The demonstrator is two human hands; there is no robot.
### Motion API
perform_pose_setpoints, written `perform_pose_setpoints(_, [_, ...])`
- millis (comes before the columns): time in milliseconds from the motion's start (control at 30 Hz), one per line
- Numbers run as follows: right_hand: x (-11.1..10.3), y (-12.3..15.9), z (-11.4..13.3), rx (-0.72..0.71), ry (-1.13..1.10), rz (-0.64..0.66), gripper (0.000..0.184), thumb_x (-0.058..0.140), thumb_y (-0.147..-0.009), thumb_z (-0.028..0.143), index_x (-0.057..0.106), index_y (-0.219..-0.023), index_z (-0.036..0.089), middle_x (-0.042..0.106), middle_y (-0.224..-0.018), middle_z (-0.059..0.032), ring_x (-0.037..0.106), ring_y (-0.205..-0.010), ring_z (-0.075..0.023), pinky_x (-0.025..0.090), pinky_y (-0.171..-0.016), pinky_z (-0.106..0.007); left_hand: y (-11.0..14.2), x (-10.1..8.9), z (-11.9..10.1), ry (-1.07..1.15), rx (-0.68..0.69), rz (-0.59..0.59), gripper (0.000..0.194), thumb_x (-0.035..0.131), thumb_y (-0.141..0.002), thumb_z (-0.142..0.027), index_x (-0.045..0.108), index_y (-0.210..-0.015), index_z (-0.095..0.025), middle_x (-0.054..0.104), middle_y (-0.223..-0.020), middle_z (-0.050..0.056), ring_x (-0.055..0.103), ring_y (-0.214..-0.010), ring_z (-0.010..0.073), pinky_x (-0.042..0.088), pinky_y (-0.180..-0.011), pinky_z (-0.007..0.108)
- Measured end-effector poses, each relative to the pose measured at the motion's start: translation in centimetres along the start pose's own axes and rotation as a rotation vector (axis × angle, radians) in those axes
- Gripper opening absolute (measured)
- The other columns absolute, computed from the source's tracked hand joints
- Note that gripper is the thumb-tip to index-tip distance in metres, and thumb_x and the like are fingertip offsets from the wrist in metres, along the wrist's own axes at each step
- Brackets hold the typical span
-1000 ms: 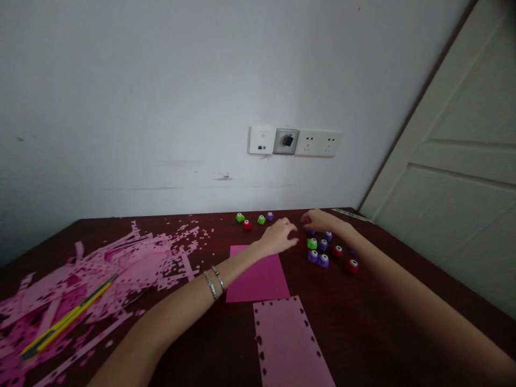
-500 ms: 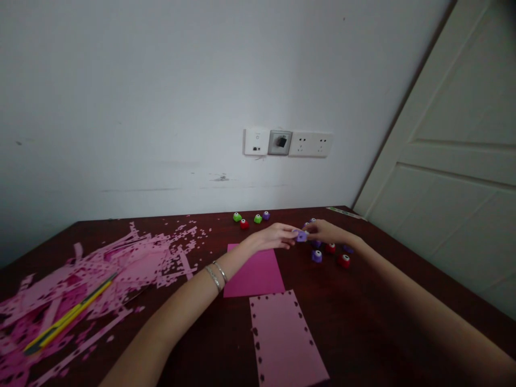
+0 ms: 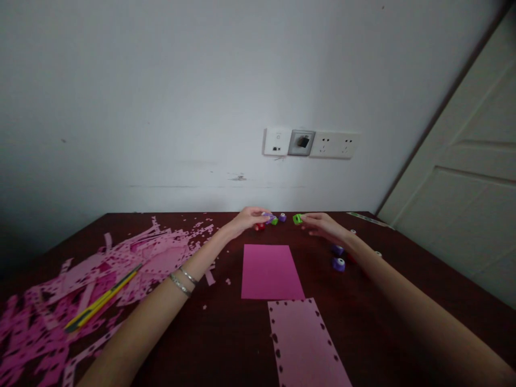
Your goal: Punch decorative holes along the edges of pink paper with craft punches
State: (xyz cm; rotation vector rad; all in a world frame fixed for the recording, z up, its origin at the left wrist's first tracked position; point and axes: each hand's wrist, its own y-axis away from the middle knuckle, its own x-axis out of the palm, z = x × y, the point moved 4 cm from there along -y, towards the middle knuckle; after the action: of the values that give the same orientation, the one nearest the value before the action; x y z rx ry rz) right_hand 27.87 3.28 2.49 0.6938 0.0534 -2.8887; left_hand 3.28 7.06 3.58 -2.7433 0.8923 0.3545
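My left hand [image 3: 249, 219], with two silver bracelets on the wrist, is closed on a purple craft punch [image 3: 267, 217] near the table's back edge. A red punch [image 3: 260, 227] and a green punch [image 3: 274, 221] sit right by its fingers. Across from it, my right hand [image 3: 324, 226] pinches a green craft punch [image 3: 297, 219] between thumb and fingers. One purple punch with a white button [image 3: 282, 217] stands between the two hands. Below them lies a plain bright pink sheet [image 3: 271, 273]. Nearest me is a paler pink sheet [image 3: 304, 341] with dark cut-out shapes along its edges.
Punched pink paper strips and scraps [image 3: 161, 260] heap up on the left, with a yellow cutter-like tool [image 3: 104, 301] on top. More punches, among them a purple one [image 3: 338, 264], lie beside my right forearm. Wall sockets [image 3: 334, 145] are behind the table.
Both hands have moved from the right-hand group of punches to the back group and come apart. My right hand now holds a green punch. The view has turned slightly left.
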Motion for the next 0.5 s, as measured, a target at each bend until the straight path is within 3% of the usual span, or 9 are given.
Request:
perform_pose_setpoints(100, [0.2, -2.0, -1.0, 0.039, 0.372, -0.068, 0.037, 0.057, -0.076, 0.045, 0.067, -0.094, 0.014, 0.068, -0.089, -0.0090, 0.061, -0.080, -0.0193, 0.045, -0.062, -0.024, 0.4, -3.6, 1.7, -0.469, 0.024, -0.184, 0.024, 0.063, -0.068, -0.026, 0.066, -0.089, -0.015, 0.066, -0.083, 0.004, 0.056, -0.072, 0.0136, 0.042, -0.067, 0.024])
perform_pose_setpoints(200, [0.7, -3.9, -1.5, 0.040, 0.695, -0.129, 0.032, 0.059, -0.073, 0.041, 0.069, -0.090, 0.015, 0.068, -0.087, -0.0079, 0.061, -0.082, -0.0205, 0.043, -0.065, -0.025, 0.4, -5.4, 4.3, -0.785, -0.102, -0.229, 0.020, 0.063, -0.067, -0.024, 0.066, -0.086, -0.016, 0.066, -0.081, 0.003, 0.058, -0.074, 0.0149, 0.042, -0.068, 0.023])
perform_pose_setpoints(333, [1.9, -5.6, -1.3, 0.073, 0.892, -0.128, 0.031, 0.054, -0.075, 0.040, 0.068, -0.093, 0.018, 0.067, -0.094, -0.0097, 0.061, -0.087, -0.0234, 0.042, -0.066, -0.028, -0.4, -5.6, 6.1, -0.899, -0.204, -0.245, 0.021, 0.061, -0.068, -0.019, 0.065, -0.089, -0.017, 0.066, -0.090, 0.004, 0.058, -0.084, 0.0164, 0.042, -0.073, 0.023])
perform_pose_setpoints(500, [1.3, -4.9, 0.3, 0.021, 0.919, -0.106, 0.041, 0.056, -0.075, 0.042, 0.062, -0.106, 0.017, 0.064, -0.103, -0.0107, 0.059, -0.091, -0.0226, 0.042, -0.070, -0.027, -0.9, -4.2, 4.5, -0.957, -0.201, -0.304, 0.037, 0.057, -0.072, -0.017, 0.057, -0.108, -0.014, 0.058, -0.109, 0.013, 0.054, -0.098, 0.0229, 0.041, -0.079, 0.029])
